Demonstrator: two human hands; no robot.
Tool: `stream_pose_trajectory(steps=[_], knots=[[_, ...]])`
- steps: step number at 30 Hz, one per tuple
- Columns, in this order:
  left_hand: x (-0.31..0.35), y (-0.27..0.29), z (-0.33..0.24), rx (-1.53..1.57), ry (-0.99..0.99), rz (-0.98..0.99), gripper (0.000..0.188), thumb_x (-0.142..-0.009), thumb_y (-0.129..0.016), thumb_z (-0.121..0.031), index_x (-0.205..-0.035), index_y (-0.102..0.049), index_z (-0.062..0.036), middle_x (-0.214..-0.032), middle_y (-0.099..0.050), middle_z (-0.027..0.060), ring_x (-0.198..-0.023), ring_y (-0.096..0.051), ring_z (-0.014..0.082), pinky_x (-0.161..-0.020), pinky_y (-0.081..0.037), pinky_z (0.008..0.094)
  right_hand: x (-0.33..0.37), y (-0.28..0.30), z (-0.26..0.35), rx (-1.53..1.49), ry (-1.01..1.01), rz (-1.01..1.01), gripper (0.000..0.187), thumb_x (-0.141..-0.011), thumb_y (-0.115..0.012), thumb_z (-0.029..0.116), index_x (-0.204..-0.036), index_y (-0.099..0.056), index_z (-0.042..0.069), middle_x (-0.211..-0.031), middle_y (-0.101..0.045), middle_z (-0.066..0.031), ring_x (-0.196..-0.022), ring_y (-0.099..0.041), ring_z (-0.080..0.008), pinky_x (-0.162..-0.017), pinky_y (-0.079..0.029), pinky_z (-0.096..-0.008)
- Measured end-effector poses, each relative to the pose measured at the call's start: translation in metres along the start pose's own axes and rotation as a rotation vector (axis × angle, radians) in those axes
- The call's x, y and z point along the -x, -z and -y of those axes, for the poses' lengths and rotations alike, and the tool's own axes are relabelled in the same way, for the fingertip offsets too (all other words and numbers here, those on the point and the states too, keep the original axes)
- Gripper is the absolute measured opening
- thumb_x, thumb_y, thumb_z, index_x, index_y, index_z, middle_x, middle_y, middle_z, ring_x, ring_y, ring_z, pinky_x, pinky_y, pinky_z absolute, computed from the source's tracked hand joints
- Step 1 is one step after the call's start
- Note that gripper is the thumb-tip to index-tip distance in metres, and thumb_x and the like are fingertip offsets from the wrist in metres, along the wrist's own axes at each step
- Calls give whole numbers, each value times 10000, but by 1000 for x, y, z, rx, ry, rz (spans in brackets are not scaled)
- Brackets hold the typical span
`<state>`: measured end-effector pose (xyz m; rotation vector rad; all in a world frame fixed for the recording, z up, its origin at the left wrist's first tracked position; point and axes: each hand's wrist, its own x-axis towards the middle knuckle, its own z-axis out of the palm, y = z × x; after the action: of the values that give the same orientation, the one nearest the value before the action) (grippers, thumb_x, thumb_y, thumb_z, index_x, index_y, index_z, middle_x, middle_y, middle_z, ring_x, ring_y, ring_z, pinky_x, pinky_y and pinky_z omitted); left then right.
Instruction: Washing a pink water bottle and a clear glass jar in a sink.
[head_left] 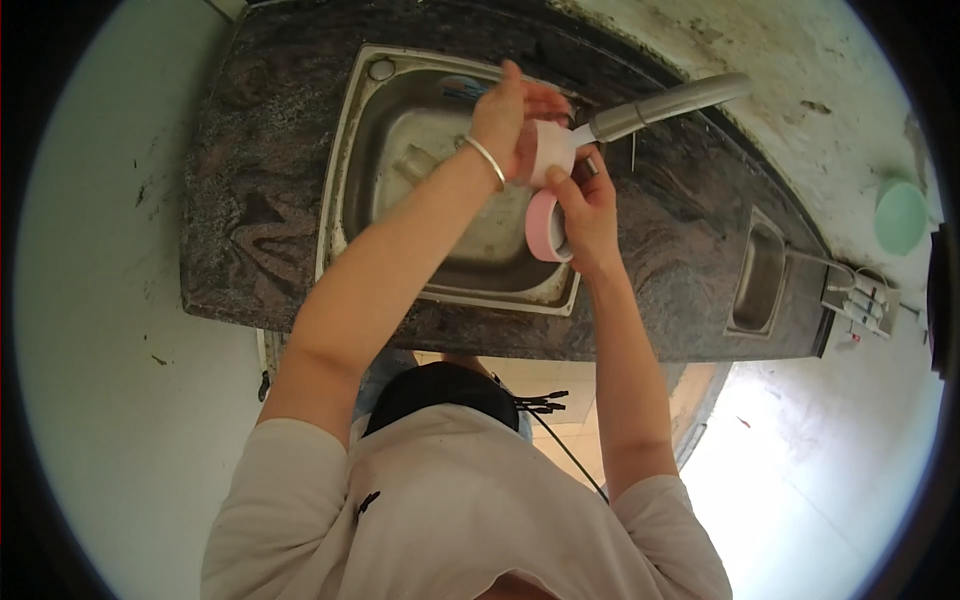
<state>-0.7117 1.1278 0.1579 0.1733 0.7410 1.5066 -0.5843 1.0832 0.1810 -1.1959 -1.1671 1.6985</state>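
My right hand [590, 205] grips a pale pink-and-white cup [550, 150] under the tap, its thumb pressed on the cup's side. A hollow pink round piece [545, 228], like a lid, sits against the same hand, below the cup. Water [583, 134] runs from the metal tap [670, 105] at the cup's mouth. My left hand [510, 120], with a pale bangle at the wrist, is open beside the cup, fingers stretched out and thumb raised. Whether its palm touches the cup is hard to tell. Both hands are over the steel sink [340, 215].
A clear glass-like vessel [415, 162] lies in the sink. Dark patterned stone countertop [270, 190] surrounds it. Further right are a small second basin [758, 278], a rack with bottles [865, 305] and a mint-green bowl [902, 217] by the wall.
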Motion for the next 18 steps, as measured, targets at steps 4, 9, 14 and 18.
stream_pose_trajectory(steps=[4,9,14,18], knots=[[0,1,1,-62,489,31,491,-944,-456,-451,-772,-566,-4,-749,-602,101,-723,-642,239,-632,-522,353,3,-5,-4,44,124,21,203,-869,-591,99,-1045,-499,55,-923,-570,-40,-825,-524,-92,-709,-433,-240],[12,-6,3,-1067,-631,97,501,-938,-452,-399,-679,-590,7,-624,-594,109,-659,-627,240,-581,-480,353,-7,3,3,-159,-124,-65,233,-883,-554,122,-1090,-493,33,-979,-570,-46,-863,-529,-88,-715,-442,-239],[-5,1,8,-699,-332,30,547,-951,-399,-442,-724,-595,15,-650,-582,143,-608,-578,267,-599,-454,341,-9,-4,7,22,-18,0,290,-885,-524,98,-1159,-487,11,-1033,-580,-54,-893,-556,-111,-750,-463,-251],[-1,3,9,-1042,-461,20,597,-959,-359,-508,-713,-588,-15,-675,-594,90,-594,-546,194,-591,-438,311,-11,-4,7,-3,-108,-54,342,-874,-541,95,-1196,-477,0,-1079,-580,-68,-941,-554,-118,-791,-460,-257]])
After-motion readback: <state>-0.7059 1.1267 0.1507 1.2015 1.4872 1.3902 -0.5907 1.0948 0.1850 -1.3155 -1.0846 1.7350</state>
